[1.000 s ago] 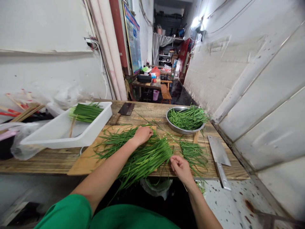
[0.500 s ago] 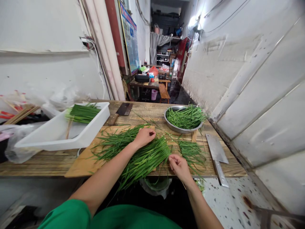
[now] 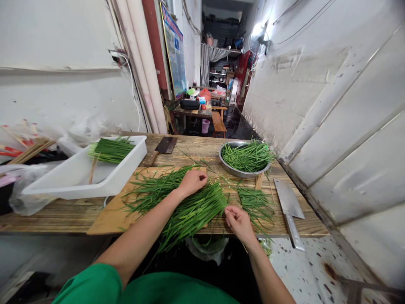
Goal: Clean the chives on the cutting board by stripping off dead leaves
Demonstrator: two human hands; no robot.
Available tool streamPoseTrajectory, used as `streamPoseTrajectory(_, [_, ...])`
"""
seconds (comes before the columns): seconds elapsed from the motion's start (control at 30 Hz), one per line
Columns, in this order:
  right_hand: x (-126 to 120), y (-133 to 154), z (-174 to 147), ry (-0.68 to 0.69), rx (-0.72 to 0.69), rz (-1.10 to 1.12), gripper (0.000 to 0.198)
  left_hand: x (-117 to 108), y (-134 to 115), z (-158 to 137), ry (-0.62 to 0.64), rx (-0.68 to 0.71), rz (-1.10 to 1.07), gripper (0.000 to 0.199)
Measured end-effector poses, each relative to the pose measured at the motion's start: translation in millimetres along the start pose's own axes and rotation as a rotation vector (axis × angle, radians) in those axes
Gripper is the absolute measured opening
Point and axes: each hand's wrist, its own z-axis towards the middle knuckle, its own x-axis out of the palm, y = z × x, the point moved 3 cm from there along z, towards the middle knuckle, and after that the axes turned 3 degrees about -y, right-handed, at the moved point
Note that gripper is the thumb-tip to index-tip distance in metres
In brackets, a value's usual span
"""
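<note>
A loose pile of garlic chives (image 3: 193, 211) lies across the wooden cutting board (image 3: 109, 219), its ends toward the right. My left hand (image 3: 193, 182) rests over the pile's upper part, fingers curled closed; whatever they hold is hidden. My right hand (image 3: 239, 223) is closed in a pinch beside the chives' right ends. A thin bamboo skewer (image 3: 245, 248) pokes out under that hand, its upper part hidden by the palm. To the right lies a smaller bunch of chives (image 3: 255, 203).
A metal bowl (image 3: 238, 172) of chives stands behind. One cleaver (image 3: 288, 204) lies at right, another (image 3: 166, 145) behind the board. The white tray (image 3: 66, 195) at left holds skewered chives (image 3: 114, 150). Bundled sticks (image 3: 31, 150) and plastic bags lie farther left. A lined bin (image 3: 207, 249) sits below the table's edge.
The whole view shifts very slightly to the right. Both hands and the chives keep their places relative to each other.
</note>
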Motion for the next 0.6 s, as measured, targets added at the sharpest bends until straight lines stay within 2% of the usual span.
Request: streamPoseTrajectory(0.6, [-1.3, -4.7, 0.9, 0.002, -0.017, -0.031, 0.032, -4.5, -4.7, -4.2, -0.022, 0.077, 0.023, 0.017])
